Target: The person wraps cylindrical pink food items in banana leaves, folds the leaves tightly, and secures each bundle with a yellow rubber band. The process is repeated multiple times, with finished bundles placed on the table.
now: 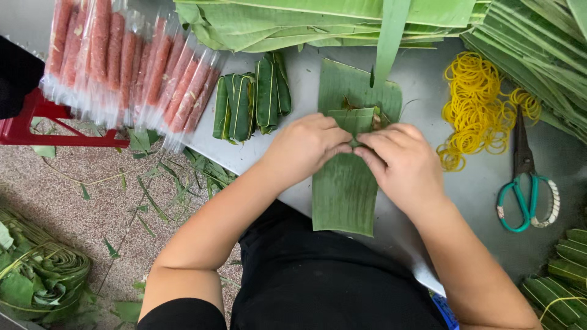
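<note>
On the grey desk (422, 79), seen from the head camera, a long banana leaf strip (345, 189) lies lengthwise toward the person, with a folded leaf parcel (354, 119) at its far end. The left hand (306, 146) and the right hand (400, 162) meet over that parcel, each grip narrow, fingertips pinching the folded leaf edge; what is inside is hidden, possibly a filling like the sausages nearby. Judging by this, the wrap is partly done: the top is folded, while most of the strip lies flat and no band is on it.

Left of the hands sit finished green bundles (251, 101), already tied, and beside them a pile of pink sausages in clear sleeves (128, 61). To the right lie yellow rubber bands (477, 107) and green-handled scissors (526, 189), near but apart. Stacked leaves (318, 21) crowd the far edge; more bundles (559, 281) sit at lower right. Nothing blocks the hands.
</note>
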